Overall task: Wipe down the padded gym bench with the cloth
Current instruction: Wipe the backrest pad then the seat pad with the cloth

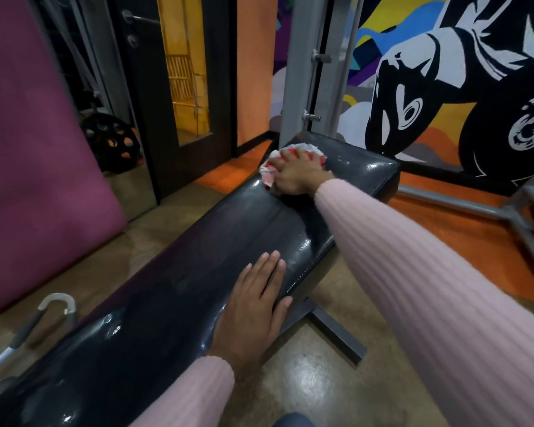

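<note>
A long black padded bench (198, 257) runs from the lower left to the upper right, its surface shiny. A bunched red and white cloth (290, 152) lies on the pad near the far end. My right hand (296, 175) presses down on the cloth, fingers spread over it, arm in a pink ribbed sleeve. Flat on the near part of the pad rests my left hand (256, 306), palm down and fingers together, holding nothing.
A purple mat (34, 167) leans at the left beside black weight plates (111, 146). A grey upright post (302, 72) stands behind the bench's far end. Grey frame tubes (475, 208) lie on the orange floor at right. A curved metal handle (56, 303) sits at lower left.
</note>
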The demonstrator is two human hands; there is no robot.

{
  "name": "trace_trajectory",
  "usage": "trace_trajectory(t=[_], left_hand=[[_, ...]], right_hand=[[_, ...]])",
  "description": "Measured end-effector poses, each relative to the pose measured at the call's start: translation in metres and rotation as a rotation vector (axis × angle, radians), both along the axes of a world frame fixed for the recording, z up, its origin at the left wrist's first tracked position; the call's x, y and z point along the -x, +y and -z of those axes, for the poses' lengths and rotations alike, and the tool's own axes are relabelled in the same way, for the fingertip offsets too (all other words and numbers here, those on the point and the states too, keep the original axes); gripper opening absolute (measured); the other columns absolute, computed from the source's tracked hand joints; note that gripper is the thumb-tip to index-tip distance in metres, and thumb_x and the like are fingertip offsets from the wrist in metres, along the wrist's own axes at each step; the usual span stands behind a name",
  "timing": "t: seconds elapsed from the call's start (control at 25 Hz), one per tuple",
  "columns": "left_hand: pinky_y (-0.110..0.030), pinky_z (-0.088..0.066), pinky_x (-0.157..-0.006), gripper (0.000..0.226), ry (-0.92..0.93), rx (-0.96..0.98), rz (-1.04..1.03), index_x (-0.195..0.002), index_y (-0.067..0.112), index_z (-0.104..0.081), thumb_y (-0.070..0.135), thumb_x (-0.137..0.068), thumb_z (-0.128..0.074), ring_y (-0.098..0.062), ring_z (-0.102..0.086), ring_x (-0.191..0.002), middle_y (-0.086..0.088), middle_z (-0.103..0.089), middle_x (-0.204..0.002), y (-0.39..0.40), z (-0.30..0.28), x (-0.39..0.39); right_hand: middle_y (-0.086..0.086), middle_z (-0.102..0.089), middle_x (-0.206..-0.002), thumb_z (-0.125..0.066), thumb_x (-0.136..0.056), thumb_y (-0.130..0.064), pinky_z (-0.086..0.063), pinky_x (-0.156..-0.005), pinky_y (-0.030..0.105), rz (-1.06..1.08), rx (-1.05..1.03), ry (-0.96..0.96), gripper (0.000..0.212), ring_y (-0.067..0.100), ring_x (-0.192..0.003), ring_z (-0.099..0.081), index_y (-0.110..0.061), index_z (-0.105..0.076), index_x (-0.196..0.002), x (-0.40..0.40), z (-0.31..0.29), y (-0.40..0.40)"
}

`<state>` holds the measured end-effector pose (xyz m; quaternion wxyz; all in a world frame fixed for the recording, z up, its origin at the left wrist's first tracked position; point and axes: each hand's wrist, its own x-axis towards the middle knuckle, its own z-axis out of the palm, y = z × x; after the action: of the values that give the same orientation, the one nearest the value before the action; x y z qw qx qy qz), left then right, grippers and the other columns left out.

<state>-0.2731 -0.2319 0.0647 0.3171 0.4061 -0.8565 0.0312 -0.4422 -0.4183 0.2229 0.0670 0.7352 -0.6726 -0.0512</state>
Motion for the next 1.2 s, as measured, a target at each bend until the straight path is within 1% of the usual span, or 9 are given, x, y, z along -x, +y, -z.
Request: trace_trajectory(t=[0.08, 0.24, 0.36, 0.48, 0.6, 0.76, 0.88, 1.0, 1.2], left_hand=[[-0.038, -0.022, -0.115, 0.054, -0.001, 0.003, 0.0, -0.146, 0.009, -0.035, 0.038, -0.1, -0.034, -0.016, -0.02, -0.145, -0.005, -0.029, -0.155, -0.001, 0.0, 0.0], [-0.038, -0.023, -0.114, 0.054, -0.006, 0.012, 0.001, -0.146, 0.009, -0.035, 0.037, -0.099, -0.037, -0.016, -0.021, -0.145, -0.004, -0.029, -0.155, -0.002, 0.0, -0.001], [-0.038, -0.023, -0.114, 0.054, 0.0, 0.004, -0.004, -0.146, 0.009, -0.034, 0.037, -0.1, -0.035, -0.016, -0.02, -0.145, -0.005, -0.029, -0.155, 0.0, 0.0, -0.002], [-0.037, -0.02, -0.115, 0.055, -0.005, -0.008, -0.007, -0.147, 0.01, -0.032, 0.039, -0.101, -0.032, -0.015, -0.018, -0.146, -0.004, -0.027, -0.156, 0.001, -0.001, 0.0], [-0.036, -0.02, -0.116, 0.055, 0.001, -0.007, -0.004, -0.147, 0.01, -0.033, 0.038, -0.1, -0.033, -0.015, -0.019, -0.145, -0.004, -0.027, -0.156, 0.001, 0.0, 0.0], [-0.037, -0.022, -0.115, 0.055, -0.004, -0.001, -0.007, -0.146, 0.009, -0.035, 0.039, -0.1, -0.033, -0.015, -0.019, -0.145, -0.004, -0.028, -0.156, -0.001, 0.0, -0.001], [-0.037, -0.021, -0.115, 0.054, -0.002, -0.002, -0.01, -0.146, 0.009, -0.035, 0.039, -0.1, -0.033, -0.015, -0.019, -0.145, -0.004, -0.028, -0.155, 0.001, 0.0, 0.0], [-0.037, -0.02, -0.115, 0.055, -0.017, 0.001, -0.015, -0.147, 0.01, -0.033, 0.038, -0.1, -0.032, -0.016, -0.018, -0.146, -0.004, -0.027, -0.156, 0.002, -0.001, 0.0], [-0.036, -0.02, -0.116, 0.054, -0.002, 0.011, 0.001, -0.145, 0.009, -0.036, 0.037, -0.1, -0.036, -0.016, -0.02, -0.145, -0.005, -0.029, -0.155, -0.001, -0.001, -0.001]], right_hand=[[0.0, -0.009, -0.163, -0.041, -0.092, -0.054, -0.004, -0.116, 0.059, -0.119, -0.031, 0.034, 0.07, 0.031, -0.149, -0.004, -0.03, -0.016, -0.153, -0.023, 0.013, 0.012], [-0.007, -0.011, -0.163, -0.029, -0.103, -0.041, -0.005, -0.119, 0.045, -0.338, 0.022, 0.073, 0.053, 0.02, -0.15, -0.008, -0.032, -0.018, -0.153, 0.012, 0.012, 0.038], [-0.007, -0.01, -0.163, -0.027, -0.103, -0.041, -0.004, -0.118, 0.046, -0.153, 0.038, 0.011, 0.053, 0.02, -0.15, -0.007, -0.032, -0.015, -0.154, 0.037, -0.002, 0.023], [-0.003, -0.01, -0.163, -0.043, -0.091, -0.052, -0.007, -0.116, 0.056, 0.045, 0.031, -0.01, 0.071, 0.029, -0.149, -0.006, -0.033, -0.015, -0.153, 0.014, -0.003, 0.002], [-0.001, -0.012, -0.162, -0.042, -0.091, -0.053, -0.007, -0.116, 0.057, -0.086, 0.009, 0.03, 0.069, 0.029, -0.148, -0.007, -0.032, -0.018, -0.152, -0.017, 0.014, 0.017], [-0.006, -0.009, -0.163, -0.027, -0.103, -0.042, -0.005, -0.119, 0.045, -0.266, 0.033, 0.071, 0.054, 0.019, -0.15, -0.007, -0.03, -0.014, -0.154, 0.028, 0.005, 0.04], [-0.006, -0.007, -0.164, -0.03, -0.101, -0.046, -0.005, -0.12, 0.05, -0.064, 0.017, 0.043, 0.057, 0.023, -0.15, -0.005, -0.034, -0.012, -0.154, 0.052, -0.011, 0.021], [-0.005, -0.004, -0.163, -0.043, -0.09, -0.054, -0.005, -0.116, 0.06, 0.069, -0.018, 0.001, 0.072, 0.03, -0.149, -0.001, -0.037, -0.012, -0.152, 0.022, -0.006, 0.004], [-0.004, -0.011, -0.163, -0.034, -0.098, -0.046, -0.005, -0.118, 0.051, -0.241, 0.032, 0.053, 0.06, 0.025, -0.149, -0.007, -0.032, -0.016, -0.154, 0.002, 0.015, 0.032]])
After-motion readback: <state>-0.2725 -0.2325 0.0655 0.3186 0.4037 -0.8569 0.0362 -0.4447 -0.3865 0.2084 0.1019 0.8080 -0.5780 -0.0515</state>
